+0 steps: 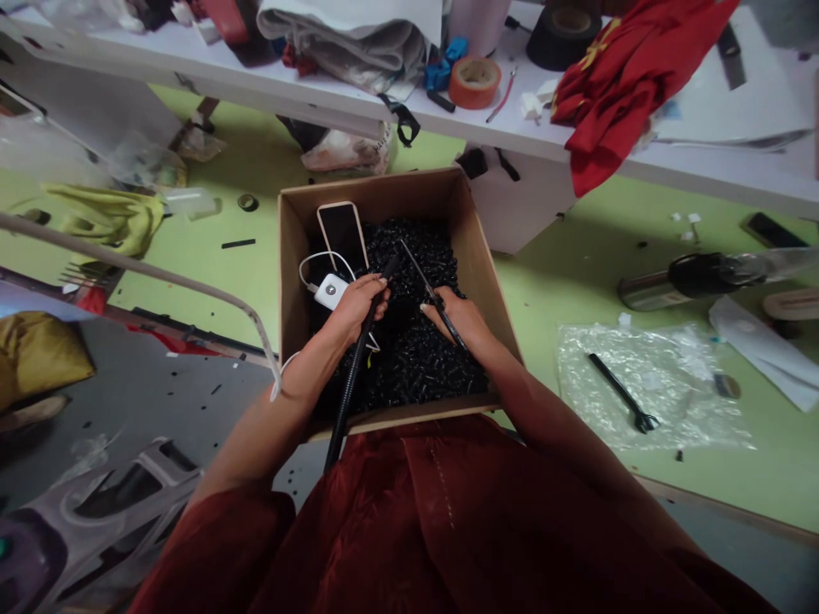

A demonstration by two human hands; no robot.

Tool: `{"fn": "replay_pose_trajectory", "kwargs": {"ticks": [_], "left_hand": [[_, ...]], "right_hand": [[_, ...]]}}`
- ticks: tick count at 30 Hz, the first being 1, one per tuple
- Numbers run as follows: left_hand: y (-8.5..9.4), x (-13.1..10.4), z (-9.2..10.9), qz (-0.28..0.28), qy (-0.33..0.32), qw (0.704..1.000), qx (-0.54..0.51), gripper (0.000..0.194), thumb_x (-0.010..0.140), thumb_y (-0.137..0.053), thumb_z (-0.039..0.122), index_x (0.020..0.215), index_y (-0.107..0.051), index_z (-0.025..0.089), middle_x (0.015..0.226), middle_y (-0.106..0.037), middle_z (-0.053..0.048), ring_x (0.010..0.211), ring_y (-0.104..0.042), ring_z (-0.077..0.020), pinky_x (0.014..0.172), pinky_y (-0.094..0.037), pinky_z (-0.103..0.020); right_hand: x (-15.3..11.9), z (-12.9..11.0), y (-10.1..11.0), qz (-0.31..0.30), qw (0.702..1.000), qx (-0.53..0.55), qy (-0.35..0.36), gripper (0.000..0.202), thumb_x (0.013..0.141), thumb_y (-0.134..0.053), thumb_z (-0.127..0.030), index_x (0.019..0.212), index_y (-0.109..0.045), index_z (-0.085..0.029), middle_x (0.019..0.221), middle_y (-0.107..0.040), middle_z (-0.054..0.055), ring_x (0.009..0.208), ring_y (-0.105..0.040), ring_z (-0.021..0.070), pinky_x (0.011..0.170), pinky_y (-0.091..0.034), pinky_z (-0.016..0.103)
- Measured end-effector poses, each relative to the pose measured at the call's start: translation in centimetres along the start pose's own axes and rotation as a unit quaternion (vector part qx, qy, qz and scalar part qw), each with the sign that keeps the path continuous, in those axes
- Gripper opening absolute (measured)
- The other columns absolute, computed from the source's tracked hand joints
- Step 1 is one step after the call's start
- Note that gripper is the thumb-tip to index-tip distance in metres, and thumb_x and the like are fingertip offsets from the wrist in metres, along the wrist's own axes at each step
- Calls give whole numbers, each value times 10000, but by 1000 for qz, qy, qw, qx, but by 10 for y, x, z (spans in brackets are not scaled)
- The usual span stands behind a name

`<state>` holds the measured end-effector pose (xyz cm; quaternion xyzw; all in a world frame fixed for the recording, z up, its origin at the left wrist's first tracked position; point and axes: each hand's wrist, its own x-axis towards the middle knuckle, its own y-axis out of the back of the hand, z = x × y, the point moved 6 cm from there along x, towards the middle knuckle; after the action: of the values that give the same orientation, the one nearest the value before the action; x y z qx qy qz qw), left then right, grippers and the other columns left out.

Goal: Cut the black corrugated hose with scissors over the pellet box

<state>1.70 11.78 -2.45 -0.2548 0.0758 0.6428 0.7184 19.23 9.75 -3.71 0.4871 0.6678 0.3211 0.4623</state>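
My left hand (366, 305) is closed around a long black ribbed tube (351, 388), whose upper end points up and right over the box. In my right hand (457, 317) is a pair of scissors (419, 273) with dark handles, its blades pointing up and left, a short distance right of the tube's end. Both hands are above an open cardboard box (492, 298) holding many small black pieces (415, 367). A phone (342, 230) leans inside at the back left, and a white device (330, 291) with a white cable lies beside my left hand.
A white shelf (512, 128) crosses behind the box, bearing orange tape (474, 83) and red cloth (614, 94). On the green table at right are a plastic bag (665, 384), a black tool (620, 392) and a flask (665, 281). A pale bar (192, 277) extends in from the left.
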Motion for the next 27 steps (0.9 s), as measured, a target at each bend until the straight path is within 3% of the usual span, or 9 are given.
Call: {"fn": "replay_pose_trajectory", "kwargs": {"ticks": [9,27], "left_hand": [[3,0,8,9,-11,999,-30,220,766,-635,214,934,-516,137,603,-515,40,407,-445,-49,382,-308,-172],[2,4,1,10,-36,999,30,200,766,-654,292,791,-522,143,580,-529,36,384,-434,-48,358,-308,-184]], "right_hand": [[0,-5,1,-13,999,29,26,476,875,-432,-548,1224,-485,-227,1074,-682,108,959,-648,295,768,-465,348],[-2,-8,0,-31,999,17,24,483,870,-457,-538,1241,-469,-228,1045,-694,108,945,-655,291,756,-462,336]]}}
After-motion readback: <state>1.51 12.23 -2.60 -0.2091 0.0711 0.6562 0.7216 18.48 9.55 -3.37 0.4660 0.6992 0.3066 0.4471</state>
